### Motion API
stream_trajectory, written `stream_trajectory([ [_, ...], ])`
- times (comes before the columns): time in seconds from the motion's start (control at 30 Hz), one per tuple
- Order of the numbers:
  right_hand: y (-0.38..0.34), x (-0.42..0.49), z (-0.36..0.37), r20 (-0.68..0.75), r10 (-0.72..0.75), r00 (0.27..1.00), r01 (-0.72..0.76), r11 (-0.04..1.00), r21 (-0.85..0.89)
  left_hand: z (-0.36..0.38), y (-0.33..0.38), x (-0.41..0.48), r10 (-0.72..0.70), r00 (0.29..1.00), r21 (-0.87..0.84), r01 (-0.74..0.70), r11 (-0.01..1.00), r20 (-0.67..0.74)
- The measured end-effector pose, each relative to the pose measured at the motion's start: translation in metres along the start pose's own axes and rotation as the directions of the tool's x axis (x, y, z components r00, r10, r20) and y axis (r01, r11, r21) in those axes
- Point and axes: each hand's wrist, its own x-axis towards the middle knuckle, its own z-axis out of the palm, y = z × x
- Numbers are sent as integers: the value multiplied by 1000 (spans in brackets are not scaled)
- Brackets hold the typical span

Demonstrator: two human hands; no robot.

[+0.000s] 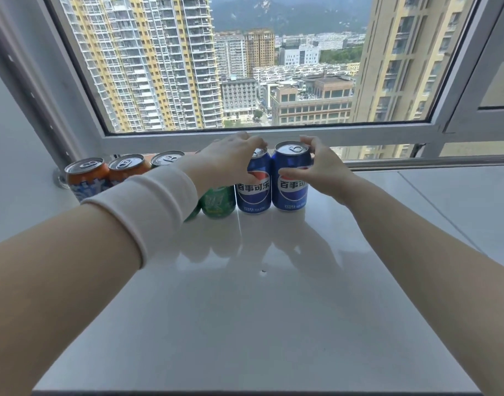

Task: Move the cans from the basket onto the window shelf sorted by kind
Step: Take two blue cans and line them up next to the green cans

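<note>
white polished stone forms the window shelf point(259, 310); six cans stand upright on it in one row close under the window frame point(273, 137); from the left: a pair of orange cans point(86, 174) touching one another, a pair of green cans point(217, 202) partly hidden behind the left forearm and its white cuff point(153, 207), then the left blue can point(252, 192) and the right blue can point(292, 181), just beside each other with labels facing the camera; the order by kind is correct as far as the row can be read; the left hand point(230, 158) sits over the left blue can, fingers curled across its lid and thumb on its front; the right hand point(325, 172) holds the right blue can from the side, thumb across the label and fingers hooked at the far rim; both bases appear to rest on the shelf, so this is judged a final setting or squaring of the blue pair; the basket is not in view, so whether any cans are left to move cannot be told; if six is the full count, only letting go is outstanding; noted nearby: a small dark speck point(263, 270) on the shelf in front of the row, well apart from the cans; risk: the left forearm lies across the green cans, and drawing it back carelessly could tip one on the smooth stone.
</note>
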Motion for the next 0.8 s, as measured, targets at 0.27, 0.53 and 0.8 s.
stream_trajectory([
  [0.27,13,-21,6,-86,-9,996,12,999,31,13,12,-43,-78,979,7,81,997,-190],
  [0.53,-3,-90,15,-186,-50,981,32,994,-100,26,29,-108,-120,955,-138,85,987,-272],
  [0.8,-31,-210,53,-237,-125,963,63,965,-255,48,46,-207,-136,943,-321,33,946,-304],
])
